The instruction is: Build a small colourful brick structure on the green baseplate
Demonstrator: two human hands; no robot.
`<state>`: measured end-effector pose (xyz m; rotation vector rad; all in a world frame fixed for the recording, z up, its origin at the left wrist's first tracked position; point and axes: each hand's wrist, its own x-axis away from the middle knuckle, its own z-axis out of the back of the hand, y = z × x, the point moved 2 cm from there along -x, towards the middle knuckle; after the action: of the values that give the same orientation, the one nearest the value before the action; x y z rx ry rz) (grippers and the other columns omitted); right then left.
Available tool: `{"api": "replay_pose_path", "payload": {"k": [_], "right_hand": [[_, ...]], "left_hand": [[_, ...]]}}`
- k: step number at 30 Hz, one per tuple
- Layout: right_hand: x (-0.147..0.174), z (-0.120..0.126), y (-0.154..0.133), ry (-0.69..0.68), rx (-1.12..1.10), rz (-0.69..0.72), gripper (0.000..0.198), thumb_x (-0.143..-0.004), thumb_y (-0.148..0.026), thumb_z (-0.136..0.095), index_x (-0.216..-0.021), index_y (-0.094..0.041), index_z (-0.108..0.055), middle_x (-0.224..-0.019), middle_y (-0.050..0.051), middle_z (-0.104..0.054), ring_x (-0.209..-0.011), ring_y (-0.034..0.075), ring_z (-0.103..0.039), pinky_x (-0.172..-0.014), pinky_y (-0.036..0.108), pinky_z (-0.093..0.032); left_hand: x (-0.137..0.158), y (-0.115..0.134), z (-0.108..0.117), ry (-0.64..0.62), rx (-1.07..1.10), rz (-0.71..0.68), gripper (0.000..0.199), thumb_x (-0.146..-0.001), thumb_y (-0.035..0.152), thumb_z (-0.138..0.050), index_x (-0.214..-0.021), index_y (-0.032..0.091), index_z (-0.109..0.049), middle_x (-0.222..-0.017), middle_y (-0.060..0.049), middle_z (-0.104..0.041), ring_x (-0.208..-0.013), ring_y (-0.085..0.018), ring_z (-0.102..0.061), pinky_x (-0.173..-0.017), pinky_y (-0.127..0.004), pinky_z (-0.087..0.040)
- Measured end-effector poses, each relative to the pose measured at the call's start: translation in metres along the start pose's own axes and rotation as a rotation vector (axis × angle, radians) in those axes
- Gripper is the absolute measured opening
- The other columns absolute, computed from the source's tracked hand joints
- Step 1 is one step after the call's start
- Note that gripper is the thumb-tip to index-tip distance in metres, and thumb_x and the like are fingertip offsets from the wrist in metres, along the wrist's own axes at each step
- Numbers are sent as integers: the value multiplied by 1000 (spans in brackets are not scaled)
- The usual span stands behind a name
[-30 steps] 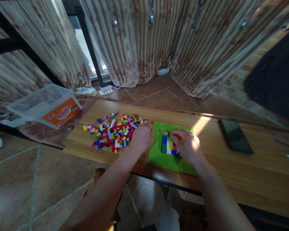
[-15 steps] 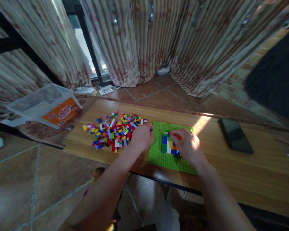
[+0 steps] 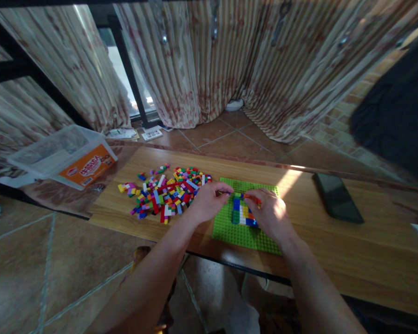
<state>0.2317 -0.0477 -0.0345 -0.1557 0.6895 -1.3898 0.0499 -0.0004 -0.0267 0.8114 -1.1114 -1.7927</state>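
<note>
A patch of coloured toy bricks (image 3: 236, 215), blue, green, white and yellow, is built on the green baseplate (image 3: 226, 232). Above the plate's left part, my left hand (image 3: 209, 202) is closed in a pinch on a small dark brick, purple or blue, largely covered by the fingertips. My right hand (image 3: 273, 214) bends over the patch and hides its right side. Its fingers are closed around a red-orange brick (image 3: 259, 202) that shows only in part. The two hands' fingertips are a short gap apart at the patch's far edge.
Left of the baseplate, a heap of loose bricks (image 3: 174, 192) spreads over the wooden table (image 3: 334, 250). A black phone (image 3: 337, 197) lies at the right. Beyond the table's left end stands a clear plastic box (image 3: 66, 153) with an orange label. Striped curtains (image 3: 202, 69) hang behind.
My left hand has moved right, from beside the brick heap to over the baseplate, bringing the small brick near my right fingertips. My right hand stays over the patch.
</note>
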Motion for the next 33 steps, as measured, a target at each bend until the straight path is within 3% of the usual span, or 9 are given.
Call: {"api": "replay_pose_path", "payload": {"k": [6, 13, 22, 33], "right_hand": [[0, 0, -1, 9, -3, 2, 21, -89, -30, -52, -89, -21, -71, -93, 8, -70, -86, 22, -62, -81, 39, -49], [0, -1, 0, -8, 0, -11, 20, -89, -30, -53, -89, -20, -71, -94, 8, -70, -86, 22, -61, -81, 37, -48], [1, -1, 0, -4, -1, -8, 21, -89, -30, -53, -90, -19, -71, -94, 9, -70, -86, 23, -61, -81, 38, -48], [1, -1, -1, 2, 5, 16, 17, -89, -26, -54, -87, -20, -69, -94, 8, -69, -83, 21, -60, -80, 37, -47]], "left_hand": [[1, 0, -2, 19, -40, 2, 20, -80, 9, -57, -95, 15, -67, -90, -5, -73, -88, -16, -67, -82, -29, -54], [3, 6, -2, 1, -181, -28, 14, -82, 10, -55, -85, 14, -67, -81, -4, -71, -80, -15, -65, -80, -29, -52], [3, 11, -4, -19, -260, -44, 17, -83, 10, -54, -87, 16, -69, -89, -4, -73, -85, -16, -66, -83, -29, -51], [3, 9, -12, -3, -263, -24, 11, -82, 11, -58, -89, 16, -65, -84, -2, -72, -82, -15, -67, -79, -28, -53]]}}
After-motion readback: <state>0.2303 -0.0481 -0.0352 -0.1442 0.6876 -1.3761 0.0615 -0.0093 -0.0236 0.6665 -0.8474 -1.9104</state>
